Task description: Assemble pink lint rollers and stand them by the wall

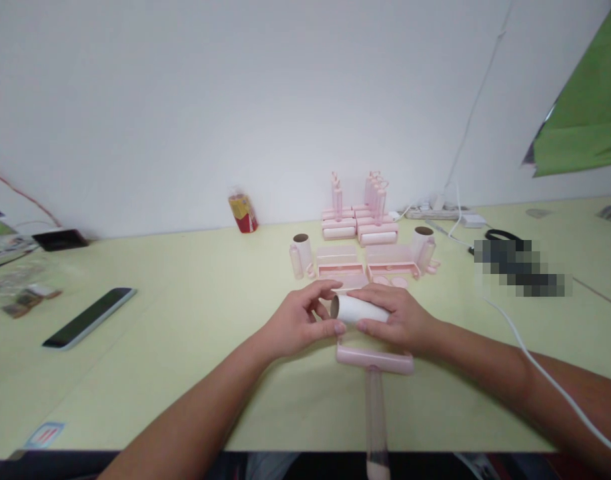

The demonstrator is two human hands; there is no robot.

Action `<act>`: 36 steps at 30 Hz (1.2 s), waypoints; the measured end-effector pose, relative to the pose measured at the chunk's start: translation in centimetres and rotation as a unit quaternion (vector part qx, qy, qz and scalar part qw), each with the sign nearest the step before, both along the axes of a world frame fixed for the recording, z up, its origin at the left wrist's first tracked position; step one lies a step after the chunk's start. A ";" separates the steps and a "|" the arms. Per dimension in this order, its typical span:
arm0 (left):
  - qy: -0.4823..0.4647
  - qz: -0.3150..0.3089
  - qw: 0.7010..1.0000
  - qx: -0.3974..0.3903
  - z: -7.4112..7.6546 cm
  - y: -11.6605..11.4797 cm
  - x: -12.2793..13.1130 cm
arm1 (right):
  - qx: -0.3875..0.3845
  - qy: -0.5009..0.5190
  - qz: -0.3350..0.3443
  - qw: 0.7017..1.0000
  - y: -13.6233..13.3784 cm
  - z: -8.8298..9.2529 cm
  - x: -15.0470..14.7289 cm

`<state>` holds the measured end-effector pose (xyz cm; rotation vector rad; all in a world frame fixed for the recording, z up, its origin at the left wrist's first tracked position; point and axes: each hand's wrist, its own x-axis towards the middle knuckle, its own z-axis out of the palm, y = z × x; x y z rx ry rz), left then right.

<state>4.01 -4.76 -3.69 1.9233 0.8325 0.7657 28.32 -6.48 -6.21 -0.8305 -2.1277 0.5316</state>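
Note:
A white paper roll with a brown core [363, 309], like a lint roller refill, lies sideways in my right hand [403, 317], whose fingers and thumb grip it. My left hand [305, 317] is at the roll's left end, thumb and fingers apart and curved around the core opening; whether it touches the roll I cannot tell. Just below the hands lies a pink lint roller frame [374, 359], its handle [376, 407] pointing toward me past the table edge. Beyond the hands sit two open pink cases [340, 268] [393, 268], partly hidden by my fingers.
White rolls stand upright at left [303, 252] and right [422, 240], beside pink handles. Several assembled pink rollers [378, 233] stand behind. A red-yellow packet [243, 212] is by the wall, a dark-screened phone [91, 318] at left. A white cable [530, 357] crosses my right forearm.

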 end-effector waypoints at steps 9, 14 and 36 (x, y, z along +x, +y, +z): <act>-0.056 0.083 0.995 0.002 0.3 0.8 -0.7 | -0.215 0.209 -0.001 0.954 0.6 -1.4 0.2; -0.095 0.098 0.990 -0.033 0.4 1.6 -1.2 | -0.288 0.279 0.026 0.916 1.1 -1.3 0.1; -0.096 0.108 0.988 -0.050 0.7 1.5 -1.0 | -0.310 0.286 0.022 0.907 1.2 -1.2 -0.2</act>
